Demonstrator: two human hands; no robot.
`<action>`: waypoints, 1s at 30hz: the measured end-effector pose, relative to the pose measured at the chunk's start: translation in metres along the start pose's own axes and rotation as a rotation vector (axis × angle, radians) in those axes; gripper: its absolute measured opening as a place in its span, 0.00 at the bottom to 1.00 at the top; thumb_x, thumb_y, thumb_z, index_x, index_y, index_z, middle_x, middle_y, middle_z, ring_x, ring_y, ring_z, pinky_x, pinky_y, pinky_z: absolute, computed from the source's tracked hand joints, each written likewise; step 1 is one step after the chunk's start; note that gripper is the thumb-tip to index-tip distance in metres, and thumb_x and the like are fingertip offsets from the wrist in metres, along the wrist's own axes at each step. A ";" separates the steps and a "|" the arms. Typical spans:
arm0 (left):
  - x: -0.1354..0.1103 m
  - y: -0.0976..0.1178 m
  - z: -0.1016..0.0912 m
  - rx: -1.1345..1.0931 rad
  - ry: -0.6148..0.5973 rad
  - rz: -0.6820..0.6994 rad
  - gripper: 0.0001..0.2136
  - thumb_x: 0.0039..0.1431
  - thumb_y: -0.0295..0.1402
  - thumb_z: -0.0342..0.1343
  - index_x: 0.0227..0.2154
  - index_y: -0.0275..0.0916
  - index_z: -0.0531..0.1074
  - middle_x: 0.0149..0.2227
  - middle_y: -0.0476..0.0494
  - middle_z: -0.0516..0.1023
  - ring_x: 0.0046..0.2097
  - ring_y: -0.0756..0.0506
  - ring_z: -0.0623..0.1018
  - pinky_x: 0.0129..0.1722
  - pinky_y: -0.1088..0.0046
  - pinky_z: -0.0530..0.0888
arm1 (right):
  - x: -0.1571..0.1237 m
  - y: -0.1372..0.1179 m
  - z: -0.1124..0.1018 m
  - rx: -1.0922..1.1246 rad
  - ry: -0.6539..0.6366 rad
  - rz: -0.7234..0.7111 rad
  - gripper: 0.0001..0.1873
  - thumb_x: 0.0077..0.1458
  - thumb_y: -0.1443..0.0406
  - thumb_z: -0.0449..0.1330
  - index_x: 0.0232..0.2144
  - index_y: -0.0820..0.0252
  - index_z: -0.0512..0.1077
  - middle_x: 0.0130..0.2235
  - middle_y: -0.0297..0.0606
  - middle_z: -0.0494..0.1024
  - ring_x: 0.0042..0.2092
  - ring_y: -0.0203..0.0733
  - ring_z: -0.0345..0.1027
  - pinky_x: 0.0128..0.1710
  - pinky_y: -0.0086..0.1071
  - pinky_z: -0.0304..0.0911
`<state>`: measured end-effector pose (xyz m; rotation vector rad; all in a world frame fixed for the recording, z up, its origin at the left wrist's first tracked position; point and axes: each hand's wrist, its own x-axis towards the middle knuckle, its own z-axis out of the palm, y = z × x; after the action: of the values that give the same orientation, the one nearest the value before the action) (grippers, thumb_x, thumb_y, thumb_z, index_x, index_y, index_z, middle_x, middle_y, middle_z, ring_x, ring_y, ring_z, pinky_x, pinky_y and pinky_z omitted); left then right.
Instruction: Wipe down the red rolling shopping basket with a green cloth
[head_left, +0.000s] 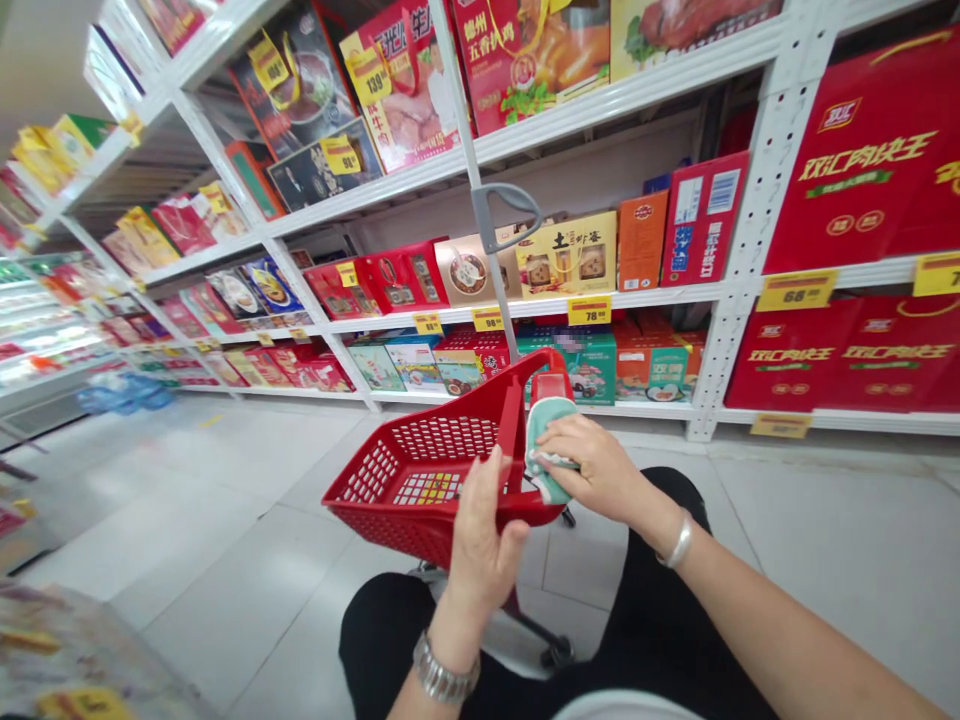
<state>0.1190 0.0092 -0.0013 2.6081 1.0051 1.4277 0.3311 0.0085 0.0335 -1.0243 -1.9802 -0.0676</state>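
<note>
A red shopping cart basket (420, 520) with perforated walls stands in front of my knees on a wheeled frame. My right hand (592, 460) presses a pale green cloth (551, 425) with a white edge against the red end piece of the cart. Its fingers are curled over the cloth. My left hand (484, 540) is at the near rim of the basket, fingers stretched upward and thumb apart, with nothing in it. Whether its fingertips touch the red rim, I cannot tell. A thin pole with a grey handle (506, 218) rises behind the basket.
White shelving (600, 105) full of boxed goods runs along the far side. Large red gift boxes (855, 170) fill the right bay. Pale floor tiles (247, 560) lie around the cart. Wrapped blue bottles (124, 393) sit farther left. A blurred display (82, 660) is at lower left.
</note>
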 end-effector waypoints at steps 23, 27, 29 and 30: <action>-0.040 -0.139 -0.037 0.662 -0.729 -0.651 0.23 0.68 0.37 0.36 0.60 0.51 0.69 0.62 0.44 0.72 0.66 0.33 0.66 0.61 0.33 0.56 | 0.001 0.021 0.013 -0.674 -0.046 0.223 0.07 0.57 0.69 0.58 0.33 0.60 0.78 0.41 0.45 0.78 0.51 0.52 0.61 0.51 0.42 0.53; -0.035 -0.130 -0.030 0.612 -0.664 -0.700 0.24 0.70 0.41 0.33 0.58 0.50 0.72 0.60 0.44 0.74 0.64 0.33 0.69 0.61 0.34 0.56 | 0.004 0.020 0.037 -0.695 -0.038 0.218 0.08 0.58 0.71 0.57 0.33 0.60 0.77 0.41 0.44 0.77 0.52 0.53 0.60 0.52 0.42 0.51; -0.034 -0.128 -0.026 0.618 -0.632 -0.724 0.25 0.70 0.42 0.33 0.56 0.49 0.73 0.58 0.42 0.76 0.62 0.33 0.70 0.61 0.34 0.57 | 0.006 0.019 0.050 -0.682 -0.055 0.205 0.09 0.58 0.71 0.57 0.32 0.60 0.77 0.39 0.45 0.76 0.50 0.52 0.60 0.52 0.42 0.52; -0.033 -0.127 -0.025 0.626 -0.620 -0.737 0.25 0.70 0.42 0.33 0.56 0.49 0.73 0.57 0.42 0.77 0.62 0.33 0.71 0.61 0.35 0.57 | 0.006 0.017 0.057 -0.669 -0.075 0.195 0.09 0.58 0.71 0.57 0.31 0.60 0.77 0.38 0.45 0.76 0.49 0.52 0.60 0.52 0.43 0.53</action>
<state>0.0201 0.0852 -0.0494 2.2509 2.1656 0.1346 0.3023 0.0473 -0.0027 -1.6554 -1.9495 -0.6248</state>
